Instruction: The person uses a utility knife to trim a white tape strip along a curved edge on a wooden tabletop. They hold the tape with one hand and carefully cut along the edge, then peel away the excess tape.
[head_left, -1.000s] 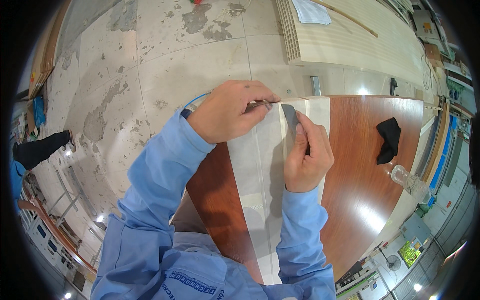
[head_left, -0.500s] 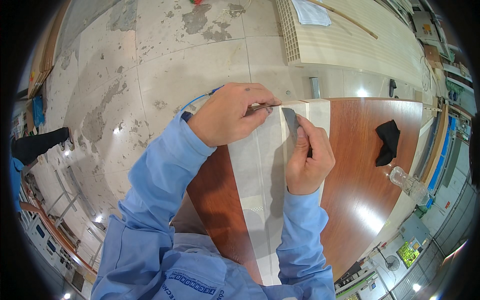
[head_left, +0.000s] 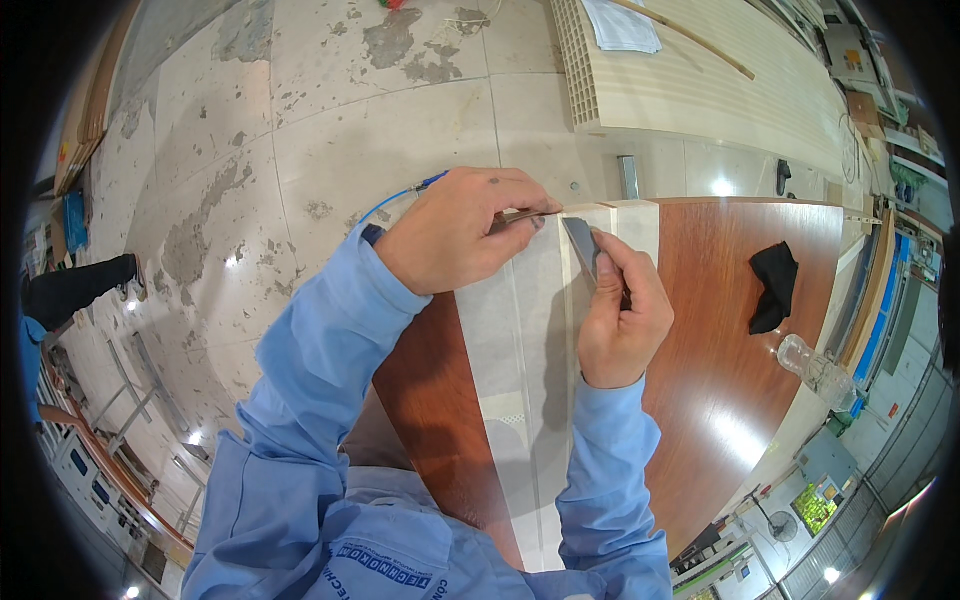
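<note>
Pinched between the thumb and fingers of my left hand point(head_left: 450, 230) is a thin, dark, flat strip point(head_left: 518, 215), its tip at the far end of the pale strips point(head_left: 545, 360); its exact kind is hard to make out. My right hand point(head_left: 626, 318) grips a grey metal scraper blade point(head_left: 580, 240), which stands tilted over a narrow groove between those strips. The pale strips run toward me along a glossy red-brown wood panel point(head_left: 710, 340). Most of the scraper's near end is hidden in my right fingers.
On the panel's right side lie a black cloth point(head_left: 774, 285) and a clear plastic bottle point(head_left: 815, 368). Beyond stands a stack of cream hollow boards point(head_left: 690, 80) with white paper point(head_left: 620, 25) and a thin stick. A blue hose point(head_left: 385, 203) passes behind my left wrist.
My right hand has shifted slightly, and the scraper blade has turned, showing its slanted edge along the groove. My left hand stays nearly in place.
</note>
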